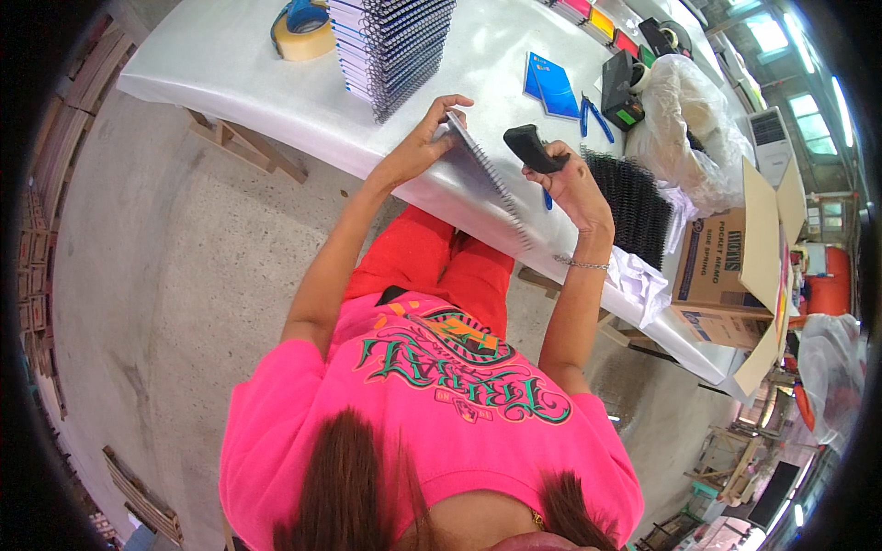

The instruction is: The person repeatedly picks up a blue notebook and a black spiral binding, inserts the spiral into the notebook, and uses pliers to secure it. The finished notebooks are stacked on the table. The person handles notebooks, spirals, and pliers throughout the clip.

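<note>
Our left hand (424,138) grips a spiral notebook (478,179), right hand (565,174) clenches a black tool (533,147); a bound stack (390,46) waits, loose coils (629,202) remain.

- There is a single view, from the left one of two fisheye cameras worn on the person's head.
- It looks steeply down along the person's own body: the pink shirt (432,404) fills the lower middle, close to the lens.
- The forearms rise from the lower part toward the left hand (424,138) and right hand (574,184), which sit near the centre, at arm's reach.
- Beyond the hands, the white table (230,55) runs across the upper part, tilted from upper left to lower right.
- The concrete floor (156,275) takes up the left side.
- Straight edges bow near the dark round rim.
- No second view shares the scene.
</note>
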`<action>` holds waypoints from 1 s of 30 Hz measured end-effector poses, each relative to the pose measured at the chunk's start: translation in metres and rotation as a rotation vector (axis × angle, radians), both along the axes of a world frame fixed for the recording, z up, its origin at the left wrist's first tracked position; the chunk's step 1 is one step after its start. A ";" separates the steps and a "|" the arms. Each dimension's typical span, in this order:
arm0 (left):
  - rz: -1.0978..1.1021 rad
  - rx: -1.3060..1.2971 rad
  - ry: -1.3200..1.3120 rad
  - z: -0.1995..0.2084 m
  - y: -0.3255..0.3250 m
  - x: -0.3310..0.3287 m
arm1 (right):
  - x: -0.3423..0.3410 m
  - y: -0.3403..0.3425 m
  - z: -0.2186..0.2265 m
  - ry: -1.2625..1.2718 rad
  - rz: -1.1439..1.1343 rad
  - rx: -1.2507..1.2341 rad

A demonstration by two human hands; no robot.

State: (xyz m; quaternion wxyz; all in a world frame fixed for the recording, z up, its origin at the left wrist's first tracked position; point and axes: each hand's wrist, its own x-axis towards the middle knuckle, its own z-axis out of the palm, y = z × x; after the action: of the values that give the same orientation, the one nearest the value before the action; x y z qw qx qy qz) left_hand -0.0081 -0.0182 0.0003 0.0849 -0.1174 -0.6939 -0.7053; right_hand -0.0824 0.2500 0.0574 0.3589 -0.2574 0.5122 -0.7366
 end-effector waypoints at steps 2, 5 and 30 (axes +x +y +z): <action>-0.017 0.038 -0.025 -0.004 0.005 -0.001 | 0.002 -0.004 0.005 0.000 0.058 -0.110; -0.022 0.065 -0.117 0.002 0.008 0.001 | -0.002 -0.008 0.007 0.338 -0.009 0.373; -0.088 0.182 -0.163 0.000 0.014 -0.026 | -0.016 -0.029 0.012 0.162 -0.160 0.302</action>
State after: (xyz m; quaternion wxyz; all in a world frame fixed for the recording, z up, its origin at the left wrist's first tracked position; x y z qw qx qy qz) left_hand -0.0339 -0.0041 0.0007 0.0075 -0.0817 -0.6259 -0.7756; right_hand -0.0980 0.2207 0.0695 0.2915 -0.2174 0.6629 -0.6544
